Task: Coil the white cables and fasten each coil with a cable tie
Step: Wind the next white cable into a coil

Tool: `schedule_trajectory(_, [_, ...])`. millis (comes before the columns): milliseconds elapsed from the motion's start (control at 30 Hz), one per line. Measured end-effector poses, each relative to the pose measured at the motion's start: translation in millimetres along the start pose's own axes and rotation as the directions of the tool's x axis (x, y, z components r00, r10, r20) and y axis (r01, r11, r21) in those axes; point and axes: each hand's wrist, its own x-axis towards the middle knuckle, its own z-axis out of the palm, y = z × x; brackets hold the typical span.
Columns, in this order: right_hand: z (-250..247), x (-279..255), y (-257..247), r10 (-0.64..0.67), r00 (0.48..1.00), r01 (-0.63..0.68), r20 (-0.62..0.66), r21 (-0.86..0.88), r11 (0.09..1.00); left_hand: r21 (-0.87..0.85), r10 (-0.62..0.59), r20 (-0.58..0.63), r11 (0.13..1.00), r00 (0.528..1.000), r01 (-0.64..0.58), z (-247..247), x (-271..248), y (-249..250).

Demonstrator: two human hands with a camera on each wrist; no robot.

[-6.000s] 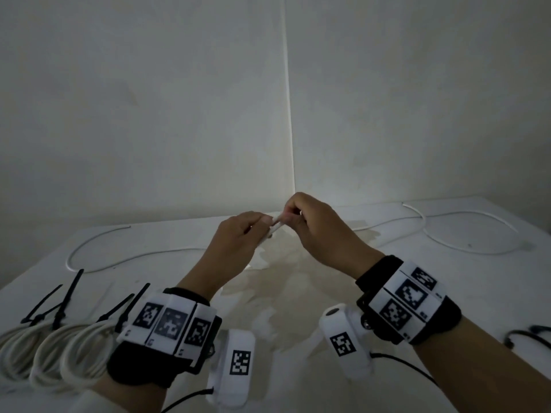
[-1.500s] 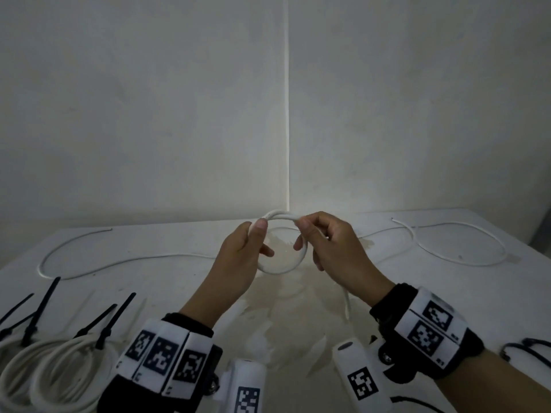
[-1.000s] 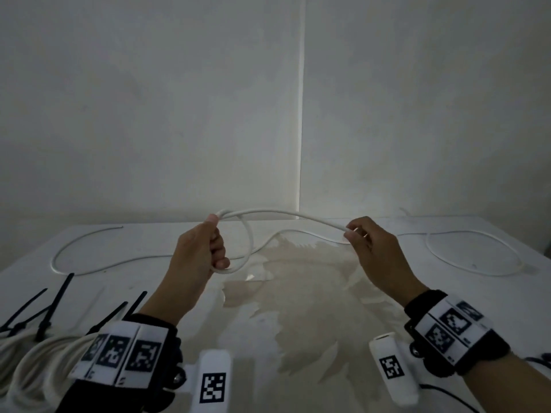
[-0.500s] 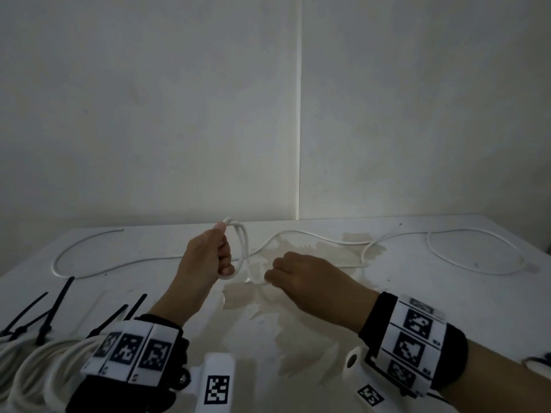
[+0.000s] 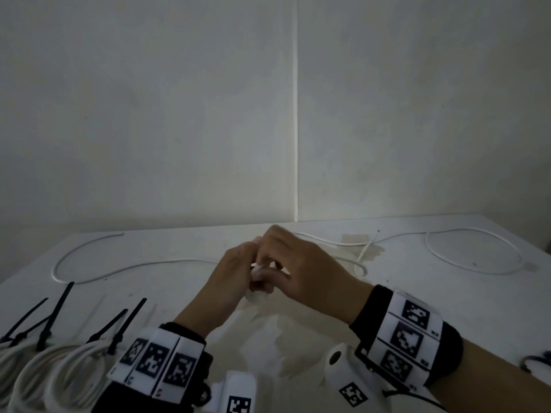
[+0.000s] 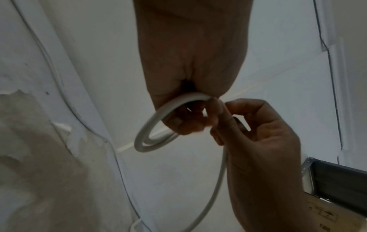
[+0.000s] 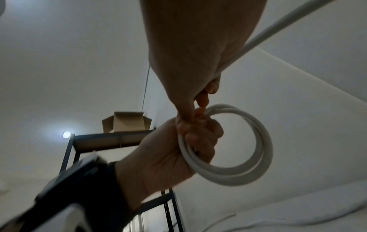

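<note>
Above the middle of the white table [image 5: 447, 308], my left hand [image 5: 253, 278] grips a small coil of white cable [image 7: 262, 149] of about two turns. The coil [image 6: 148, 138] hangs below its fingers. My right hand [image 5: 268, 263] meets the left one at the top of the coil and pinches the running strand [image 6: 216, 188] there. That strand passes through the right palm and leads away to the loose cable [image 5: 477, 263] on the table's right. Another loose stretch [image 5: 119, 269] lies at the left. In the head view the hands hide most of the coil.
Several finished white coils [image 5: 53, 371] with black cable ties [image 5: 131, 320] lie at the front left. A brownish stain [image 5: 298, 338] covers the table's middle. A dark cable [image 5: 536, 360] sits at the right edge. Walls close off the back; a shelf with a cardboard box [image 7: 127, 124] stands nearby.
My right hand came up from below the loop to the left hand, bringing another turn of cable onto the coil. The loose cable on the right has been drawn in.
</note>
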Motion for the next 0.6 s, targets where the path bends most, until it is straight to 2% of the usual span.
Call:
schedule_trajectory(100, [-10.2, 4.3, 6.5, 0.106, 0.994, -0.103, -0.039, 0.075, 0.992, -0.203, -0.122, 0.085, 0.97, 0.989, 0.137, 6.5, -1.4, 7.5])
schedule_trajectory(200, [-20.2, 6.0, 16.6, 0.24, 0.97, -0.232, -0.046, 0.136, 0.963, -0.312, -0.189, 0.128, 0.924, 0.974, 0.22, 7.3, -2.2, 14.4])
schedule_trajectory(300, [-28.1, 5.5, 20.7, 0.415, 0.904, -0.428, 0.105, 0.236, 0.872, -0.396, -0.186, 0.163, 0.887, 0.969, 0.237, 6.2, -2.4, 18.9])
schedule_trajectory(367, [-29.4, 5.4, 17.8, 0.448, 0.875, -0.483, 0.183, 0.288, 0.827, -0.425, -0.19, 0.183, 0.869, 0.965, 0.252, 7.1, -2.9, 19.1])
schedule_trajectory(500, [-30.5, 5.4, 13.4, 0.497, 0.84, -0.542, 0.216, 0.308, 0.782, -0.386, -0.179, 0.132, 0.897, 0.975, 0.217, 11.2, -4.3, 13.2])
schedule_trajectory(600, [-31.7, 6.7, 13.3, 0.526, 0.82, -0.572, 0.224, 0.297, 0.765, -0.191, -0.117, 0.043, 0.974, 0.992, 0.123, 14.0, -4.9, 7.7])
